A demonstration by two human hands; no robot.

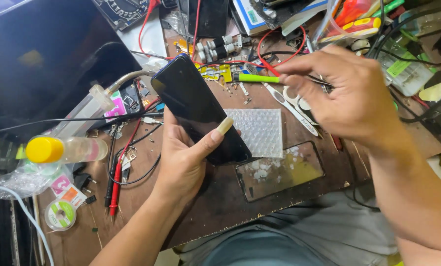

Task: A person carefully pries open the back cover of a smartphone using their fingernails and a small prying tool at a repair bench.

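**A:** How is the thing in hand to be described?

**B:** A dark smartphone is seen, slim and glossy, its black face unlit and tilted, with one rounded corner raised away from the body.

**A:** Where is it placed relative to the hands?

**B:** It is cradled in the left hand, its lower part resting in the palm and its upper part projecting beyond the fingers. It is kept well to the left of the right hand, and the two are not in contact.

**A:** How is the left hand closed?

**B:** It is curled partway around the phone's edges, and the thumb is laid across the glass near the lower end.

**A:** And the right hand?

**B:** It is pinched shut on a thin dark tool, gripped between thumb and fingertips. What kind of tool it is cannot be told. A green-handled tool is seen lying just beyond its fingertips.

**A:** What is found between and below the hands?

**B:** A piece of bubble wrap is laid just right of the left thumb, and a separate glass screen panel is seen beneath the right wrist, on the worn wooden bench. A bottle with a yellow cap is placed far to the left of the left hand.
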